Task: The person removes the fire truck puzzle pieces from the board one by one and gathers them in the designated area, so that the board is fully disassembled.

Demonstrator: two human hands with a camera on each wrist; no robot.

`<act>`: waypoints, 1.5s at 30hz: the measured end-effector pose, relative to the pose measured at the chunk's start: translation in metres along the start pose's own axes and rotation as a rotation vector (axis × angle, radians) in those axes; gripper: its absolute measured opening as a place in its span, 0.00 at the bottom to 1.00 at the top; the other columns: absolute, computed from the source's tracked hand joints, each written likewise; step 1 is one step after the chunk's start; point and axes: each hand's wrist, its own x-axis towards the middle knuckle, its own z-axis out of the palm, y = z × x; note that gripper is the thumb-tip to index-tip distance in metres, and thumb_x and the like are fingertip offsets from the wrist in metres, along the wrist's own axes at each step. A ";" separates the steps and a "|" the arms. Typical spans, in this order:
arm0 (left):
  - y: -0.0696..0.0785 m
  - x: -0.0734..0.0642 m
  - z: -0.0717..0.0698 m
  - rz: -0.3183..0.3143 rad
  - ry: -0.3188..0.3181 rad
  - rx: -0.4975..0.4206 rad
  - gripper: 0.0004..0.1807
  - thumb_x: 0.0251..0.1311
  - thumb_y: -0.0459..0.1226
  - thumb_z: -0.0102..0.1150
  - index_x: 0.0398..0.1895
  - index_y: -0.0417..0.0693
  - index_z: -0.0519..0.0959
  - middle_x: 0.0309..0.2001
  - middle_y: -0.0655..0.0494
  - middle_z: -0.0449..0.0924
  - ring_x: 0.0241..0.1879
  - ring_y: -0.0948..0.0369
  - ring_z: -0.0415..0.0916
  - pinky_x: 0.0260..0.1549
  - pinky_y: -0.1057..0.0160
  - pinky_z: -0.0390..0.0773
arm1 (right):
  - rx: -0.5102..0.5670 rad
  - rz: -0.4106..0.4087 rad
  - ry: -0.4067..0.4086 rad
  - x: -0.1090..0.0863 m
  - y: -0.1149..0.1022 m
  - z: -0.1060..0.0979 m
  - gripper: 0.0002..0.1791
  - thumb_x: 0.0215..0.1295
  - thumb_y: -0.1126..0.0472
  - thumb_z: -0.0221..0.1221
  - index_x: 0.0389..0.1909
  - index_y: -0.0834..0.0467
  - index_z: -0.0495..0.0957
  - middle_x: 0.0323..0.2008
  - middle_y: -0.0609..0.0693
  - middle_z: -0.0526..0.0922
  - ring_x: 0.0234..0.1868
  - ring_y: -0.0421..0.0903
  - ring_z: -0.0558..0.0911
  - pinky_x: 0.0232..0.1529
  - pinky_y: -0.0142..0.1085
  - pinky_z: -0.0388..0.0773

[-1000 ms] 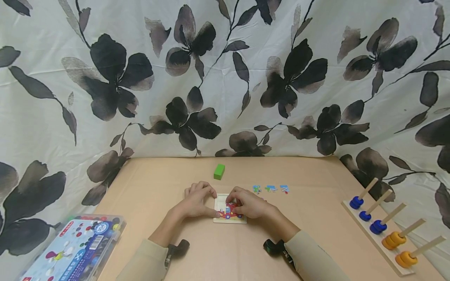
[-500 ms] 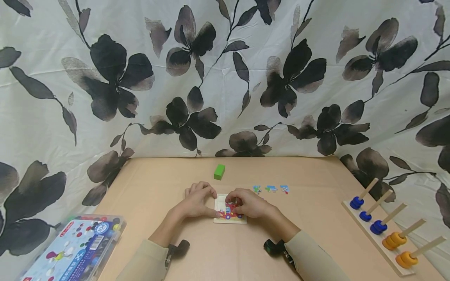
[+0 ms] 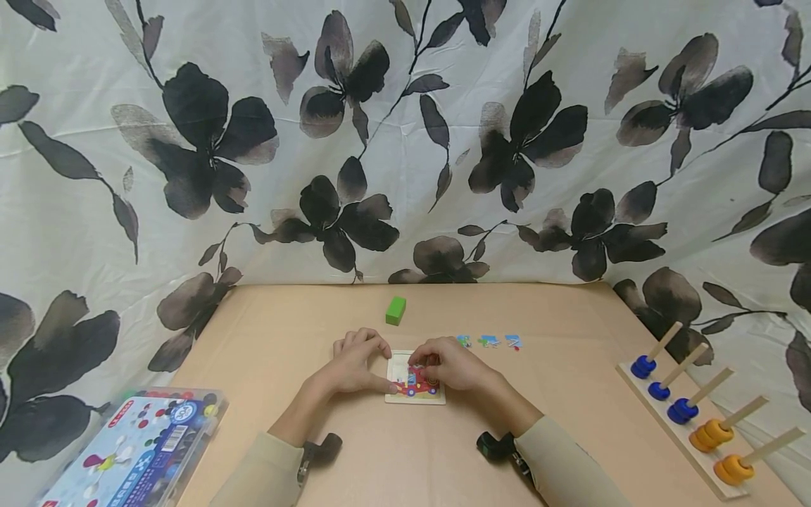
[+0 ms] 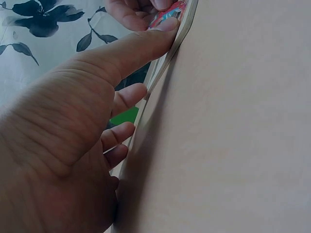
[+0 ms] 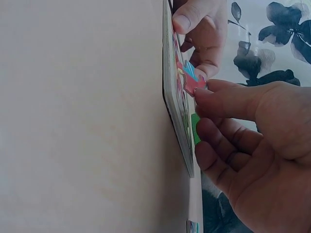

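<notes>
A small jigsaw puzzle board with a pale frame and a red vehicle picture lies flat on the table. My left hand holds its left side, the thumb resting on the lower left corner and the fingers near the upper left. In the left wrist view, that thumb lies on the frame. Over the board's right side, my right hand pinches a red and blue puzzle piece between thumb and index finger. The piece is tilted, raised off the board at one side. Three loose puzzle pieces lie behind the right hand.
Beyond the board stands a green block. At the right is a peg board with blue and orange rings. A clear plastic box with a printed cover lies at the left front. A floral cloth hangs behind the table.
My right hand has lifted slightly and shifted a little, showing more of the red picture beneath it. The left hand stays in place on the board.
</notes>
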 end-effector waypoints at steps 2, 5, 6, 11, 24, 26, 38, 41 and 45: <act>0.000 0.000 0.000 -0.001 -0.001 -0.002 0.31 0.37 0.63 0.82 0.44 0.66 0.79 0.62 0.60 0.68 0.62 0.51 0.59 0.61 0.48 0.52 | 0.011 0.002 0.005 0.000 -0.001 -0.001 0.10 0.66 0.69 0.66 0.46 0.58 0.88 0.37 0.48 0.87 0.32 0.38 0.75 0.35 0.30 0.73; 0.000 0.000 0.000 -0.004 0.002 -0.006 0.31 0.37 0.63 0.82 0.43 0.66 0.79 0.62 0.60 0.68 0.63 0.51 0.59 0.61 0.47 0.52 | 0.026 0.006 0.006 0.000 -0.002 -0.001 0.10 0.66 0.70 0.66 0.46 0.59 0.88 0.38 0.49 0.88 0.31 0.39 0.75 0.34 0.29 0.72; 0.000 0.000 0.000 -0.006 0.002 -0.005 0.31 0.37 0.63 0.82 0.43 0.66 0.79 0.62 0.60 0.68 0.63 0.51 0.59 0.61 0.47 0.52 | 0.029 0.010 0.006 0.000 -0.003 -0.002 0.10 0.66 0.70 0.66 0.46 0.59 0.88 0.38 0.49 0.88 0.32 0.39 0.75 0.34 0.29 0.72; 0.001 -0.001 0.000 -0.011 0.003 -0.006 0.32 0.36 0.63 0.82 0.43 0.66 0.79 0.62 0.60 0.69 0.63 0.51 0.59 0.60 0.48 0.52 | 0.024 0.019 0.012 0.000 -0.002 -0.002 0.10 0.66 0.69 0.67 0.47 0.58 0.88 0.39 0.47 0.88 0.33 0.39 0.75 0.35 0.29 0.72; 0.002 -0.001 -0.001 -0.008 0.001 -0.006 0.31 0.37 0.62 0.83 0.43 0.66 0.79 0.63 0.59 0.68 0.63 0.50 0.59 0.61 0.46 0.52 | 0.095 0.008 0.018 -0.002 0.001 -0.012 0.11 0.65 0.69 0.68 0.47 0.60 0.88 0.42 0.48 0.89 0.37 0.39 0.80 0.41 0.30 0.77; 0.002 -0.001 -0.001 -0.010 0.001 -0.006 0.31 0.36 0.62 0.83 0.43 0.65 0.79 0.63 0.59 0.69 0.63 0.50 0.59 0.61 0.46 0.52 | 0.108 0.020 0.023 -0.003 0.000 -0.016 0.11 0.65 0.69 0.68 0.47 0.60 0.87 0.42 0.48 0.89 0.38 0.41 0.81 0.41 0.31 0.78; 0.003 -0.001 -0.001 -0.012 0.003 -0.006 0.31 0.36 0.62 0.83 0.43 0.65 0.79 0.64 0.58 0.69 0.64 0.49 0.58 0.61 0.46 0.52 | 0.132 0.074 0.075 -0.017 0.007 -0.045 0.12 0.66 0.71 0.66 0.49 0.61 0.87 0.45 0.50 0.89 0.36 0.45 0.82 0.33 0.32 0.77; 0.003 -0.001 -0.001 -0.015 0.000 -0.002 0.31 0.36 0.61 0.83 0.43 0.65 0.79 0.64 0.58 0.68 0.65 0.49 0.58 0.61 0.46 0.52 | 0.120 0.058 0.092 -0.020 0.010 -0.052 0.11 0.66 0.70 0.67 0.48 0.61 0.88 0.45 0.51 0.89 0.36 0.43 0.83 0.36 0.31 0.78; 0.002 -0.002 -0.001 -0.015 -0.001 -0.005 0.31 0.37 0.61 0.83 0.43 0.65 0.79 0.64 0.59 0.68 0.66 0.49 0.58 0.61 0.46 0.52 | 0.123 0.072 0.109 -0.025 0.013 -0.061 0.11 0.65 0.69 0.67 0.46 0.58 0.88 0.45 0.52 0.89 0.34 0.44 0.82 0.35 0.33 0.78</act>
